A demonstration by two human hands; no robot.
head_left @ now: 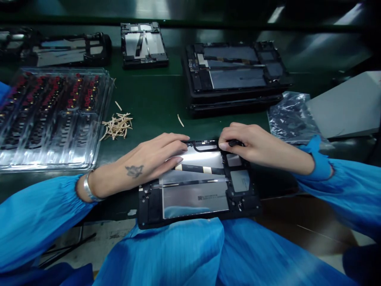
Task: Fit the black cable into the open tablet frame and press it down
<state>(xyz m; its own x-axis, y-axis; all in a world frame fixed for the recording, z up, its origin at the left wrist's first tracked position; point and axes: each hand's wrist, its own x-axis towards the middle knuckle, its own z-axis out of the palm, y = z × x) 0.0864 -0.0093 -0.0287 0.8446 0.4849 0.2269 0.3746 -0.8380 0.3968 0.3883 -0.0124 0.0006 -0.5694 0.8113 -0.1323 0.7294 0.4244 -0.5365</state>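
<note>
An opened tablet (193, 198), black-framed with a silvery inner plate and dark ribbon cables, lies in front of me at the table's near edge. My left hand (157, 157) rests on its upper left part, fingers stretched out, fingertips by the far edge. At the far edge, toward the right, my right hand (247, 141) is closed in a pinch. A small black piece (235, 143) shows between its fingers; its kind cannot be made out. Beside that pinch, a thin black cable (205, 149) curves along the far edge.
A clear plastic tray (98, 119) of small circuit parts stands left, next to a pile of pale strips (118, 126). Behind are a stack of opened tablets (235, 87), a single unit (145, 45) and more units (71, 51). A plastic bag (293, 117) and white box (348, 105) lie right.
</note>
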